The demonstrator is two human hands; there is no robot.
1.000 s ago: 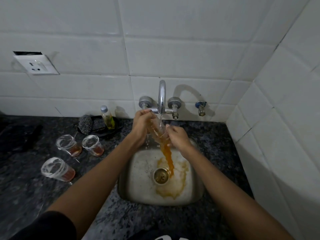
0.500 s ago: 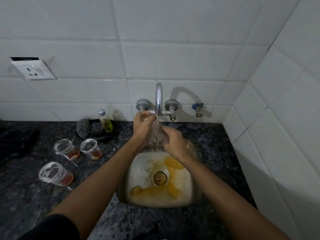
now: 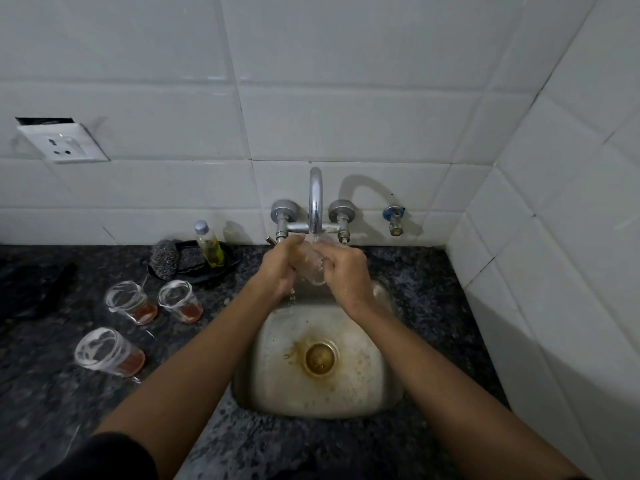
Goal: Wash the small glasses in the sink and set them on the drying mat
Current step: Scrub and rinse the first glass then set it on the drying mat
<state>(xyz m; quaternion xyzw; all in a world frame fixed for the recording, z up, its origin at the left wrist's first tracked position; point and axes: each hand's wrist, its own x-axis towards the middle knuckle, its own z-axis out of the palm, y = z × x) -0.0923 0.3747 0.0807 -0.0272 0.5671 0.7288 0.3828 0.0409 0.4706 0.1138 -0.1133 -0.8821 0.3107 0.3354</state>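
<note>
We look down on a dark speckled stone counter point(image 3: 52, 393) with a stainless steel sink point(image 3: 377, 386) set into it, its basin stained brownish-yellow around the drain. At the sink's far edge stands a chrome wall tap point(image 3: 316, 199). Directly under its spout, above the sink, our left hand point(image 3: 280, 268) and right hand point(image 3: 346, 271) curl round a small clear glass point(image 3: 316, 268), tilted and wet, its walls looking see-through between our fingers. Left of the sink, three small clear glasses point(image 3: 180, 301) stand on the counter, foamy white at the rims, with reddish-brown liquid at the bottom. Behind them, still left of the sink, a small bottle of yellow liquid point(image 3: 209, 245) stands in a black dish.
</note>
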